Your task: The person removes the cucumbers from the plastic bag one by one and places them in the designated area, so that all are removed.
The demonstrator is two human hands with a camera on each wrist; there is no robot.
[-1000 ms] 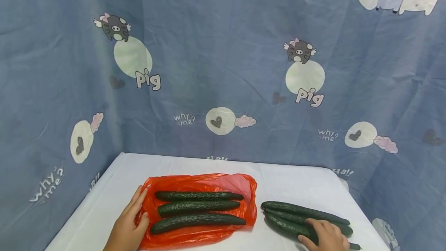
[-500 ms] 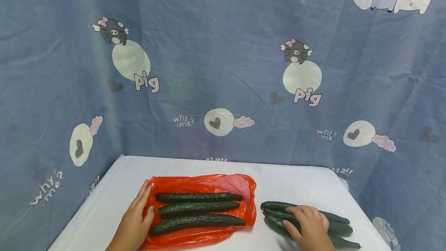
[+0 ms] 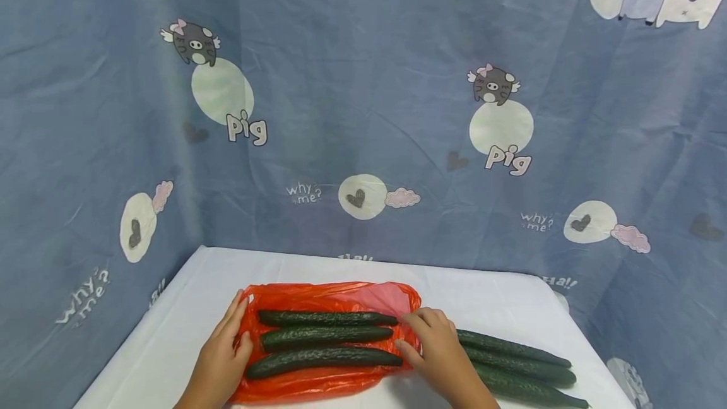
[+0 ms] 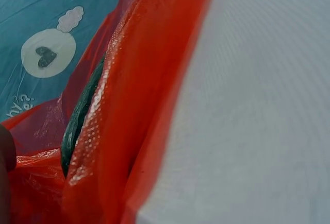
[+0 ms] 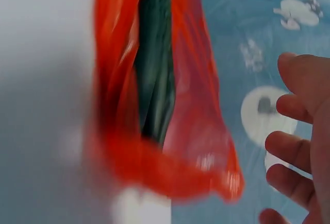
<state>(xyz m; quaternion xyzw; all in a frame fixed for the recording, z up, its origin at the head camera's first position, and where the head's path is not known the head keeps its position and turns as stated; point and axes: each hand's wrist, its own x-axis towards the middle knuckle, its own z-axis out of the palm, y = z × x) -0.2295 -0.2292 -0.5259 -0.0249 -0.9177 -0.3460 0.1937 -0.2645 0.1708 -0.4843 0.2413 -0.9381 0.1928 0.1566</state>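
Observation:
A red plastic bag (image 3: 318, 390) lies spread on the white table, with three dark green cucumbers side by side on it; the nearest cucumber (image 3: 324, 360) is the longest. My left hand (image 3: 220, 358) rests along the bag's left edge, its fingers straight and the thumb over the red film. My right hand (image 3: 436, 349) is at the bag's right edge, fingers spread and bent a little, fingertips close to the cucumber ends. In the right wrist view its fingers (image 5: 289, 149) hold nothing. In the left wrist view part of a cucumber (image 4: 77, 121) shows inside the bag's fold.
More cucumbers (image 3: 517, 358) lie in a slanted group on the right of the table, partly hidden behind my right forearm. The white tabletop (image 3: 147, 346) ends at a blue curtain (image 3: 363, 112) printed with pigs, which hangs behind and at both sides.
My right hand has left the cucumbers on the right and moved left to the bag's right edge, carrying nothing. The left hand has slid slightly along the bag's left edge.

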